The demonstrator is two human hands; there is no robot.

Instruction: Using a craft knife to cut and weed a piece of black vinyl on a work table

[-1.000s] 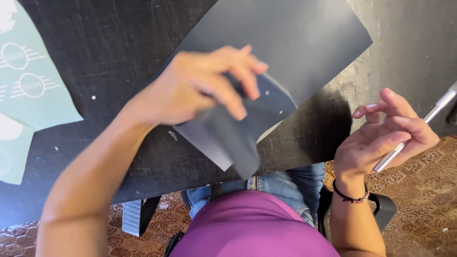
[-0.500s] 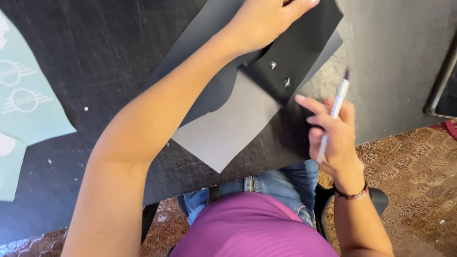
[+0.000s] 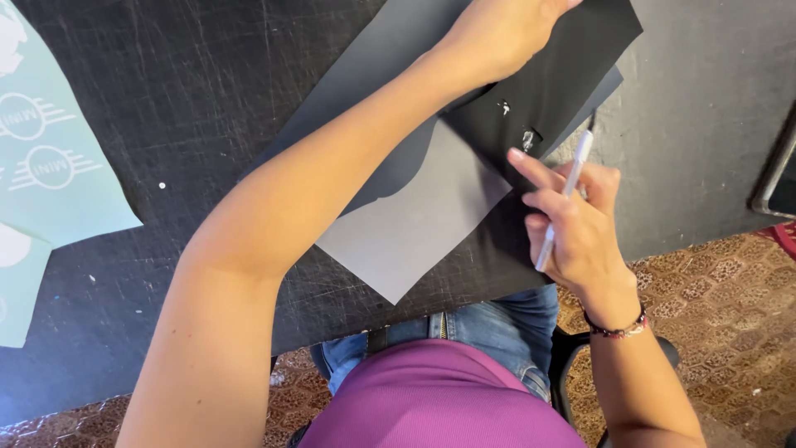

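Now the left hand (image 3: 497, 33) presses flat on the black sheet (image 3: 564, 75) upon the counter (image 3: 166, 124); just beside the sheet, the right hand (image 3: 576, 224) pinches a white pen (image 3: 565, 195).

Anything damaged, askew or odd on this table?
The dark sheet under the left hand has small cut marks near the right hand with the tool. The black table is heavily scratched and speckled with white bits. Nothing spilled.
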